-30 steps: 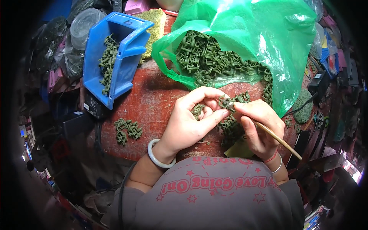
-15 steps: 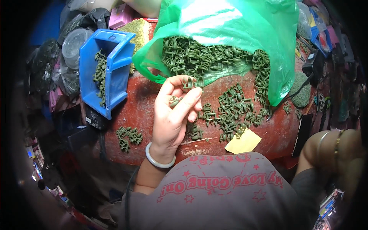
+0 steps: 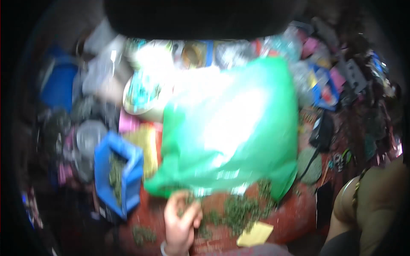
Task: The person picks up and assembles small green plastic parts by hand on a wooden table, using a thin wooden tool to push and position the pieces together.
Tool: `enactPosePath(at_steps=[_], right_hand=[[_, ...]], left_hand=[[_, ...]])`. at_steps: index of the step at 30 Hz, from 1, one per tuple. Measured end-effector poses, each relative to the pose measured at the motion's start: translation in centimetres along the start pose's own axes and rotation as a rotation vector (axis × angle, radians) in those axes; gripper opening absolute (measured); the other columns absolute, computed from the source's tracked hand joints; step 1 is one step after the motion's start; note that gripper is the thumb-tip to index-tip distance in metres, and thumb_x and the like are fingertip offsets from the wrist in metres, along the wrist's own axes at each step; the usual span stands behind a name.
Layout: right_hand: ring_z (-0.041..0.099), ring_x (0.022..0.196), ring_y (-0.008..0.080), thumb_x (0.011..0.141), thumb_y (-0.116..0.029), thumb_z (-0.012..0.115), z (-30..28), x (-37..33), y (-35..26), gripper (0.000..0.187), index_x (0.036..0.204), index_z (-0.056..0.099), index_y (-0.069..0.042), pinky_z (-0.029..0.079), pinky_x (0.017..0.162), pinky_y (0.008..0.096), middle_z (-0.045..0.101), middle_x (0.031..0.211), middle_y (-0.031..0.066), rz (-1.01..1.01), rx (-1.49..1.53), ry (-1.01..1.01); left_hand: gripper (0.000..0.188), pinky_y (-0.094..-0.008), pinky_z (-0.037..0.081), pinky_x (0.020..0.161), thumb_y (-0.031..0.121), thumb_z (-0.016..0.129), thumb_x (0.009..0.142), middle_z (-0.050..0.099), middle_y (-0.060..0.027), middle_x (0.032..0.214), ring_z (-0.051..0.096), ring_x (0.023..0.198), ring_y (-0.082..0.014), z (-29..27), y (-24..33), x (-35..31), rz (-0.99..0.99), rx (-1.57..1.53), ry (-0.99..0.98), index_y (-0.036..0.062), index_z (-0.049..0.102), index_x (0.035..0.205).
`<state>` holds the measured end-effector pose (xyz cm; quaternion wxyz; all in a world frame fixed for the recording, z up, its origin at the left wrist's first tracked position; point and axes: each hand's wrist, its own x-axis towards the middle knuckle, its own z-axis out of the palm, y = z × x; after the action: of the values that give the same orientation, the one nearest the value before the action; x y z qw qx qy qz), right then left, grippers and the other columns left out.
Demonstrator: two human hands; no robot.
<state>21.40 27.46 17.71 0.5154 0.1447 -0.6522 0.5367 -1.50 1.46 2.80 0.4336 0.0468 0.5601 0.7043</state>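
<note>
The left hand (image 3: 181,219) is close by the green bag's (image 3: 265,141) lower edge, over the red table (image 3: 294,215), thumb and fingers curled nearly together. Between them I make out what looks like green pieces (image 3: 188,204), too blurred from here to count. To hold bits that small well, I'd pinch lightly with the tips so nothing bends, and keep the palm loose. Staying low beside the pile (image 3: 239,212) seems wise: a dropped one lands among its own kind. The yellow paper (image 3: 255,235) lies just beside the pile; a cluster (image 3: 144,235) of more sits leftward, nearer the blue bin (image 3: 133,192). The right forearm (image 3: 382,209) is raised at the far right; the right hand is out of sight, so I cannot tell its grip.
</note>
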Motion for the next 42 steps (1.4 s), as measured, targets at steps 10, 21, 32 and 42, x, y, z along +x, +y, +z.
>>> enactPosePath(at_steps=[10, 21, 32, 42], right_hand=[[0.053, 0.109, 0.0236, 0.093, -0.034, 0.059, 5.6, -1.0, 6.4, 0.046, 0.133, 0.051, -0.013, 0.042, 0.089, 0.0376, 0.056, 0.131, 0.0104, 0.111, 0.152, 0.017], [0.057, 0.105, 0.0221, 0.096, -0.028, 0.058, 1.4, 0.1, 0.0, 0.035, 0.126, 0.056, -0.01, 0.046, 0.085, 0.0349, 0.06, 0.125, 0.0105, -0.061, 0.047, -0.096], [0.062, 0.102, 0.0205, 0.098, -0.021, 0.058, 4.6, -3.1, 0.2, 0.025, 0.119, 0.061, -0.008, 0.051, 0.081, 0.0322, 0.065, 0.119, 0.0106, -0.01, 0.163, -0.107], [0.063, 0.092, 0.0292, 0.079, -0.005, 0.062, 12.9, -16.3, 8.6, 0.023, 0.101, 0.063, -0.004, 0.052, 0.081, 0.0387, 0.064, 0.092, 0.0102, 0.407, -0.864, -0.487]], left_hand=[[0.017, -0.0196, 0.035, 0.046, 0.002, 0.061, 0.091, 0.049, -0.0003, 0.078, 0.044, 0.055, -0.0066, -0.7, -2.3, -0.9, -0.003, 0.242, -0.07, 0.0034, 0.052, 0.106], [0.02, -0.022, 0.035, 0.047, -0.005, 0.057, 0.089, 0.05, -0.004, 0.082, 0.043, 0.055, -0.0087, -2.2, -0.8, -1.0, 0.057, 0.114, 0.079, 0.0013, 0.05, 0.106], [0.026, -0.0201, 0.041, 0.053, -0.002, 0.059, 0.092, 0.056, -0.0059, 0.09, 0.055, 0.069, -0.0116, -1.1, -1.4, -0.6, 0.084, -0.069, -0.061, 0.0029, 0.051, 0.116], [0.033, -0.0258, 0.055, 0.065, -0.002, 0.054, 0.093, 0.058, -0.0137, 0.109, 0.064, 0.093, -0.0219, -1.7, -1.3, -1.3, -0.019, -0.324, -0.318, 0.0027, 0.045, 0.124]])
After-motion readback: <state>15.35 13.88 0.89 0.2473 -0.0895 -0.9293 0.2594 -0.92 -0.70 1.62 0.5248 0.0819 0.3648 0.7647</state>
